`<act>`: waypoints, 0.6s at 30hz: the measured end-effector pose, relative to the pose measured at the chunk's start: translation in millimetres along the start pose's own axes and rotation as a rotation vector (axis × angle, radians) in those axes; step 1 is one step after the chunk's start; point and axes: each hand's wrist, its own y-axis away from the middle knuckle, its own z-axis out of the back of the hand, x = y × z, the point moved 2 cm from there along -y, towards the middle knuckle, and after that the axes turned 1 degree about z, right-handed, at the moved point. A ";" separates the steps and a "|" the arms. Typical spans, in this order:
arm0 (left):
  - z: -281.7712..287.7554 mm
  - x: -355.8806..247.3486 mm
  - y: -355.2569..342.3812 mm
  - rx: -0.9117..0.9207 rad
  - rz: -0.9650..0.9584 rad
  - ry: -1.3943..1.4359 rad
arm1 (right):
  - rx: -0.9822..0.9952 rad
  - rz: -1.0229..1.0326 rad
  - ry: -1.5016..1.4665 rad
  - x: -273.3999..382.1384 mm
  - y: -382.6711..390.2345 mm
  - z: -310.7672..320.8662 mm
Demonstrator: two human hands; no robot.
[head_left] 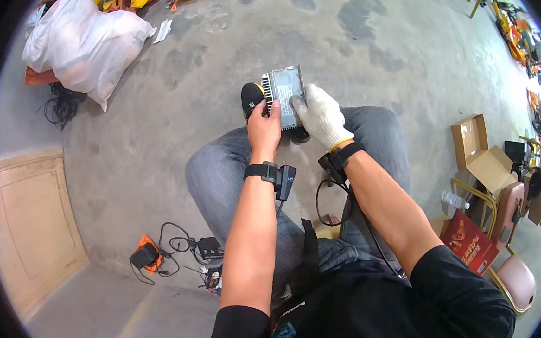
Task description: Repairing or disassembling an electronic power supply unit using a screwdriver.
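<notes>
Between my two hands is a flat grey metal box (pixel 286 82) with a printed label and a finned edge on its left side, like the housing of an electronic unit. My bare left hand (pixel 263 130) grips its lower left edge, with the thumb on the front. My right hand (pixel 324 116), in a white knitted glove, closes on the lower right edge, its dark-tipped thumb lying over the label. The box is held up above my shoes, in front of my knees. Its back and most of the left fingers behind it are hidden.
A white plastic sack (pixel 86 44) lies at the far left near tangled black cable (pixel 62 104). Black adapters (pixel 144 256) and cords lie on the floor at lower left. To the right are an open cardboard box (pixel 482 155), a water bottle (pixel 454 199), a red bag (pixel 469 241) and chairs (pixel 516 282).
</notes>
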 end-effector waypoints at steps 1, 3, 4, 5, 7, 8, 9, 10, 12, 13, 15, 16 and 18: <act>0.5 3.5 -0.4 -0.012 -0.009 -0.042 | -0.010 0.007 0.003 4.9 1.8 -0.8; 2.6 10.1 -2.2 -0.051 -0.047 -0.069 | 0.009 -0.015 -0.017 12.3 3.4 -0.9; 1.9 9.8 -2.9 -0.048 -0.045 -0.067 | 0.018 -0.045 -0.031 14.2 3.2 1.3; 1.7 9.2 -3.1 -0.058 -0.062 -0.110 | 0.019 -0.048 -0.028 12.8 2.6 -0.4; 1.1 7.4 -2.7 -0.066 -0.077 -0.152 | -0.031 -0.031 -0.033 10.5 2.0 -2.4; 0.4 6.3 -2.2 -0.062 -0.061 -0.131 | -0.030 -0.034 -0.031 9.1 1.7 -2.7; -0.4 5.2 -1.6 -0.059 -0.044 -0.110 | -0.043 -0.013 -0.036 7.8 1.5 -2.5; -0.3 6.6 -2.2 -0.059 -0.043 -0.110 | -0.055 0.011 -0.042 7.9 1.4 -2.3; -0.5 9.2 -3.8 -0.041 -0.043 -0.080 | -0.058 0.019 -0.047 5.4 1.2 -2.8; -0.1 12.9 -5.5 -0.042 -0.043 -0.081 | -0.063 0.030 -0.054 6.7 1.3 -2.5; 0.7 19.7 -8.4 -0.042 -0.051 -0.045 | -0.071 0.038 -0.060 9.6 3.1 -2.6; -0.4 20.5 -8.7 -0.041 -0.052 -0.044 | -0.084 0.043 -0.064 9.5 3.4 -2.0; -1.1 22.1 -8.7 -0.046 -0.037 -0.042 | -0.100 0.055 -0.054 4.9 3.2 -7.5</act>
